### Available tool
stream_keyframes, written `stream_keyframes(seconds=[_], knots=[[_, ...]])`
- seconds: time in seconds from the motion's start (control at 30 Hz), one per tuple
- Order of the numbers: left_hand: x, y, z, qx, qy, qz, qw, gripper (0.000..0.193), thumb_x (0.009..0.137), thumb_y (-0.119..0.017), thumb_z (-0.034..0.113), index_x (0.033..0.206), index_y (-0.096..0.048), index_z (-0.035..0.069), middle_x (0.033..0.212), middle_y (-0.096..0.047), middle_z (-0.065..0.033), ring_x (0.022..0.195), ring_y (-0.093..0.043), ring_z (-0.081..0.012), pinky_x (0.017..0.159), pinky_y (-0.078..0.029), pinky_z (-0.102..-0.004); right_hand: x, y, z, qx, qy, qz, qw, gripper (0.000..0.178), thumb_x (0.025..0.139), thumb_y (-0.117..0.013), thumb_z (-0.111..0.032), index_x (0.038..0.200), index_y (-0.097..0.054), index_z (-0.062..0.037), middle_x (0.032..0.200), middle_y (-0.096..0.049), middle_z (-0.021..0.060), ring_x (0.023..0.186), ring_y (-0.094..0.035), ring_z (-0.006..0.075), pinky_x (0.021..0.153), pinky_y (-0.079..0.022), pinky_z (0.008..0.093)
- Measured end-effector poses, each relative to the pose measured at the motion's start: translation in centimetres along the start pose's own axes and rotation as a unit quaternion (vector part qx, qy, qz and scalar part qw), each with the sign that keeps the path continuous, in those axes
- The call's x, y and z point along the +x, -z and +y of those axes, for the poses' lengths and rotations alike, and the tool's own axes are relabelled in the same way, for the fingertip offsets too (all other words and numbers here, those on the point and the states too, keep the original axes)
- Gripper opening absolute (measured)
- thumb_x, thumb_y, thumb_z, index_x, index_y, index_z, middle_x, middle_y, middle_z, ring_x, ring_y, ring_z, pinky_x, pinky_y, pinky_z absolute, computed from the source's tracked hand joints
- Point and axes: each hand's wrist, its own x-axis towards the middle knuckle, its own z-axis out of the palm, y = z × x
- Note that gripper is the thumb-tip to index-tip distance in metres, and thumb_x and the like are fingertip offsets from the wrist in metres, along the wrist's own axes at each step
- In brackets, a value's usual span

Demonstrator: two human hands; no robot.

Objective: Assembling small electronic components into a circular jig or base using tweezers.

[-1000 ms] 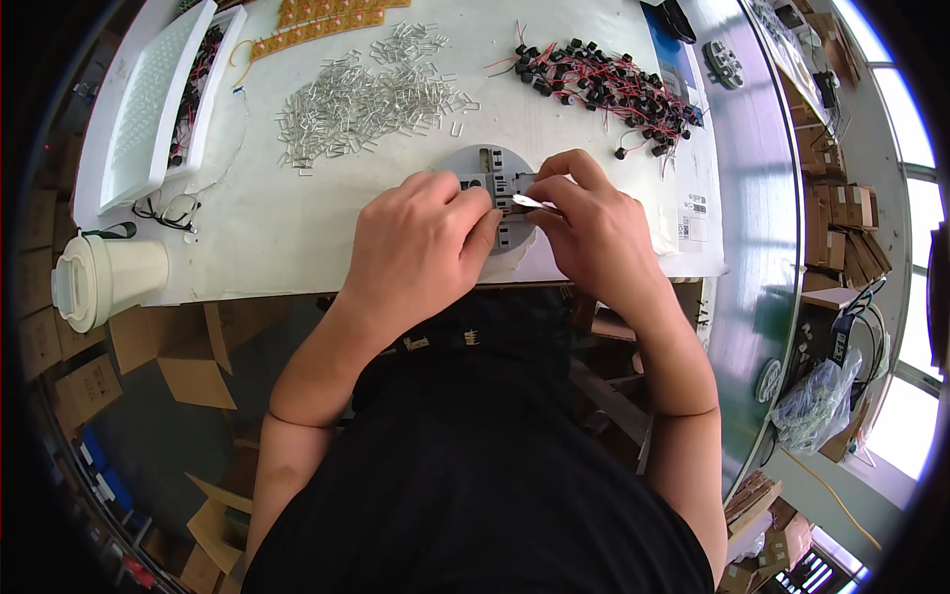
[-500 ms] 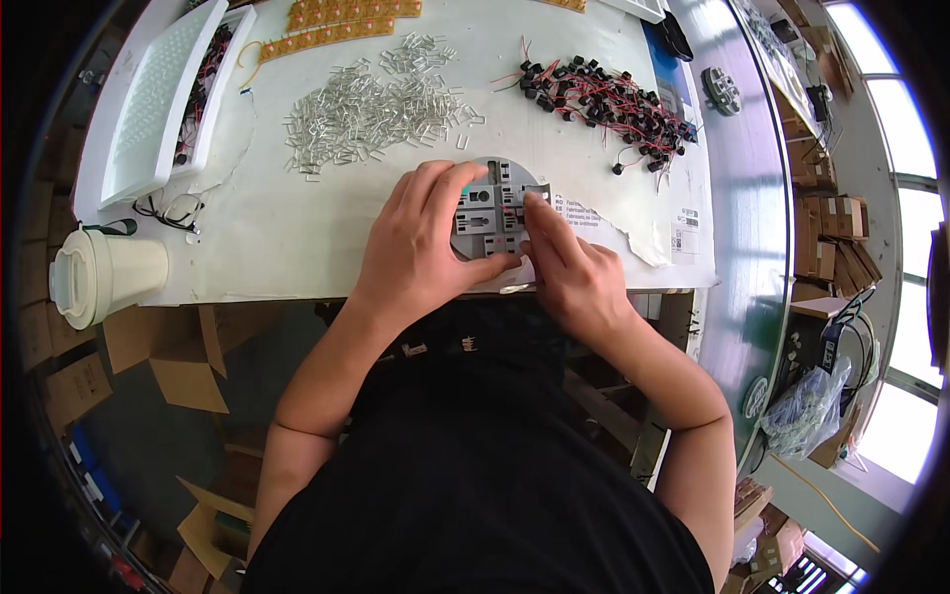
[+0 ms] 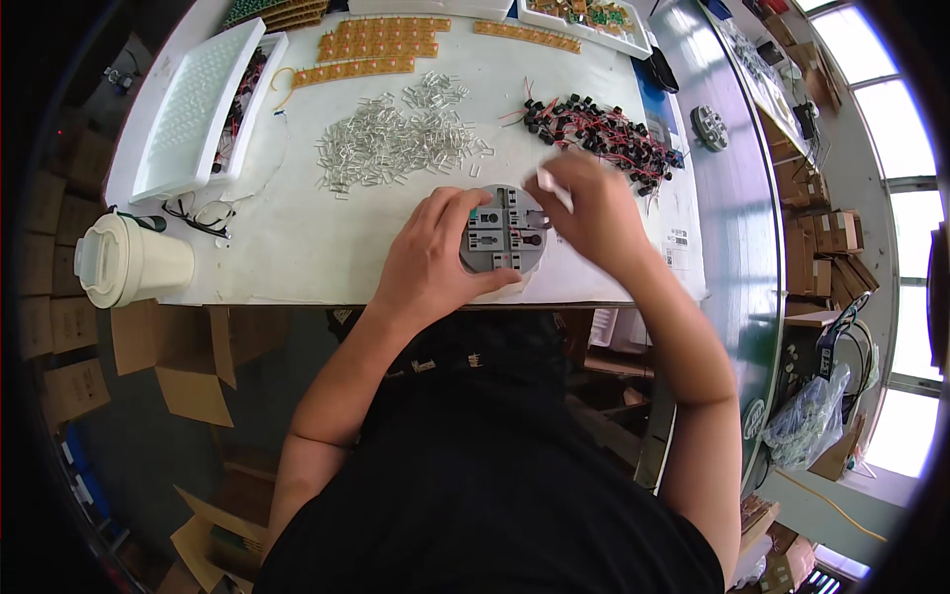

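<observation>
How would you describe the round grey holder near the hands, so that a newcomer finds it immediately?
Start at the white table, along its near edge, slightly right of the middle. There the left hand curves around a round grey holder with small blocks on top. Unlike the similar grey disc farther right, this one has a hand on it.

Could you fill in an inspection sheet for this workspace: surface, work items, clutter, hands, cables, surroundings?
Surface: white tabletop.
Work items: round gray fixture near the front edge; metal clips heaped beyond it, leftward; black parts piled beyond it, rightward.
Clutter: cream lidded container and white tray at left; orange boards toward the back.
Hands: left hand grips the fixture's rim; right hand, blurred, pinches a small pale item, kind unclear.
Cables: red wires among the black parts; yellow cable lower right.
Surroundings: cardboard boxes both sides; plastic bag right.
</observation>
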Motion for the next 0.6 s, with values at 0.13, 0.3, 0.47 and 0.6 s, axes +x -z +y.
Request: stream_keyframes(seconds=[0.13, 0.3, 0.47, 0.6], knots=[[0.2, 0.8, 0.3, -0.016, -0.014, 0.000, 1.000, 0.078, 0.072, -0.098, 0.030, 0.134, -0.059, 0.003, 0.121, -0.066, -0.0134, 0.109, -0.066, -0.0335, 0.092, -0.056, -0.0429, 6.7, -2.1, 1.6, 0.015, -0.043, -0.032, 0.998, 0.020, 0.089, -0.078, -0.023, 0.101, -0.077, -0.0069, 0.100, -0.074, 0.0123, 0.099, -0.071, 0.0349, 0.087, -0.057, 0.0460], [0.0, 2.2, -1.2, -0.025, -0.070, 0.086, 0.994, 0.057, 0.086, -0.089, 0.022, 0.131, -0.061, 0.002, 0.115, -0.070, -0.0131, 0.105, -0.069, -0.0282, 0.091, -0.056, -0.0396, 7.5, -4.4, 2.8, 0.009, -0.095, -0.090, 0.991, 0.019, 0.089, -0.077, -0.023, 0.100, -0.077, -0.0069, 0.099, -0.076, 0.0137, 0.098, -0.072, 0.0354, 0.087, -0.057, 0.0448], [0.0, 3.2, -1.5, -0.133, 0.026, 0.095, 0.986, 0.031, 0.095, -0.079, 0.008, 0.123, -0.067, 0.000, 0.104, -0.074, -0.0121, 0.092, -0.071, -0.0228, 0.085, -0.057, -0.0340, 5.7, -3.2, 2.5, 0.087, -0.106, -0.051, 0.989, 0.017, 0.088, -0.079, -0.016, 0.099, -0.076, -0.0033, 0.091, -0.075, 0.0116, 0.088, -0.071, 0.0279, 0.082, -0.056, 0.0392], [0.0, 2.4, -1.0, -0.214, 0.069, 0.111, 0.968, 0.027, 0.094, -0.079, 0.005, 0.119, -0.071, 0.001, 0.100, -0.074, -0.0129, 0.080, -0.072, -0.0242, 0.076, -0.059, -0.0337, 3.3, 0.1, 1.2, 0.191, -0.151, -0.078, 0.967, 0.018, 0.087, -0.079, -0.012, 0.100, -0.074, -0.0001, 0.082, -0.071, 0.0082, 0.080, -0.068, 0.0177, 0.077, -0.054, 0.0335]])
